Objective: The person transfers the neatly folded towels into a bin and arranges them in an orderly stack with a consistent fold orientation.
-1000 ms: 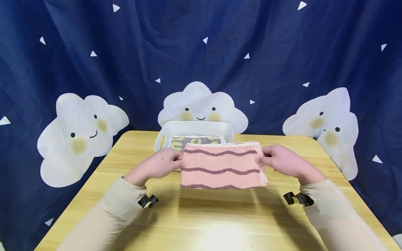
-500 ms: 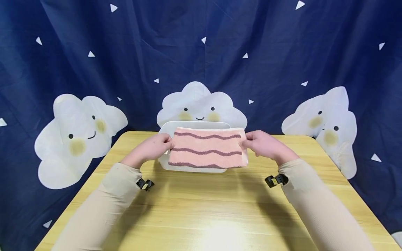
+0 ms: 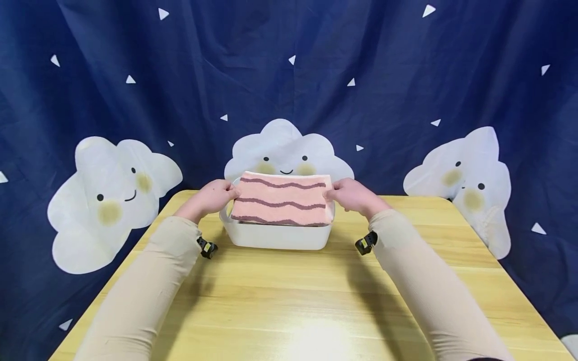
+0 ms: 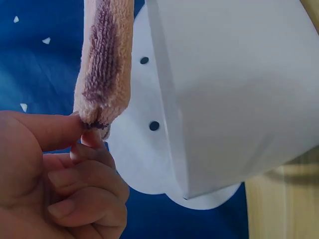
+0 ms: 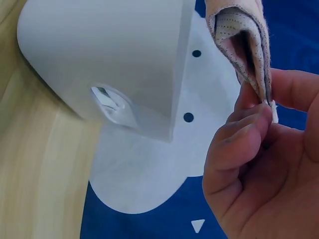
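A folded pink towel (image 3: 282,195) with wavy purple stripes is held up by its two sides, tilted above a white plastic basket (image 3: 275,236). My left hand (image 3: 215,195) pinches its left edge between thumb and fingers; the left wrist view shows the rounded fold of the towel (image 4: 105,59) in that pinch. At the other side my right hand (image 3: 352,195) pinches the right edge, where the right wrist view shows the stacked layers of the towel (image 5: 244,45). The towel hides most of the basket's inside, so I cannot tell whether it touches anything there.
The basket stands toward the back of a wooden table (image 3: 271,301). It has a handle hole (image 5: 113,105) in its side. Behind the table hangs a dark blue curtain (image 3: 289,90) with white smiling clouds (image 3: 113,200).
Both hands have carried the towel away from me and to the left, from in front of the basket to over it. The patterned cloth seen in the basket earlier is now covered.
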Demonstrator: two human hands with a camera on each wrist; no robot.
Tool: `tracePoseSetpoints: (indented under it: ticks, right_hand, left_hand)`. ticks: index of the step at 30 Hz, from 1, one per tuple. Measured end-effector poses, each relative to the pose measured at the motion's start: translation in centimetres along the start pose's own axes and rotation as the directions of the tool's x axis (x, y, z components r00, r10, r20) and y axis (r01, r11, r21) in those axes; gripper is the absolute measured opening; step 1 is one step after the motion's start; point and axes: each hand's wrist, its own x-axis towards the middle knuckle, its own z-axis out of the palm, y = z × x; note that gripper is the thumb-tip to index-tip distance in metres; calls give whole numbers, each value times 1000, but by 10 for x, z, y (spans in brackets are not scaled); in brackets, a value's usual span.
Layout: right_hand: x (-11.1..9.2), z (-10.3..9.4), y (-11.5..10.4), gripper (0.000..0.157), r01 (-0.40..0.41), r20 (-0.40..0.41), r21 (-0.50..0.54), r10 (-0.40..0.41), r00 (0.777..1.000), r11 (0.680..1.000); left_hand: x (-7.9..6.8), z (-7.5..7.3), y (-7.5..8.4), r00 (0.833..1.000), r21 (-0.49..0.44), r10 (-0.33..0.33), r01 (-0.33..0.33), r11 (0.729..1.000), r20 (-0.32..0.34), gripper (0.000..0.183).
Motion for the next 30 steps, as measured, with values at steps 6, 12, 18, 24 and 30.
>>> tracePoseSetpoints:
  ticks: [6,12,18,24,30]
  right_hand:
    - [20,8,-5,24,-42,8,11,42,999,999]
    - [36,18,-3,19,-58,12,23,58,998,998]
    - [37,23,-6,20,-76,14,34,75,997,997]
    - [36,24,-6,22,-57,-13,16,57,998,998]
    - [34,23,-1,35,-21,-57,-37,18,998,999]
  left_hand:
    - [10,-1,-10,997,-50,-75,77,996,22,31]
    - [17,1,-19,990,-70,-134,136,988,35,34]
    - [17,5,-21,986,-95,-156,161,982,55,35]
    - [19,7,-22,987,-111,-161,162,980,24,31]
    - [20,11,-21,985,-80,-168,166,983,-26,28]
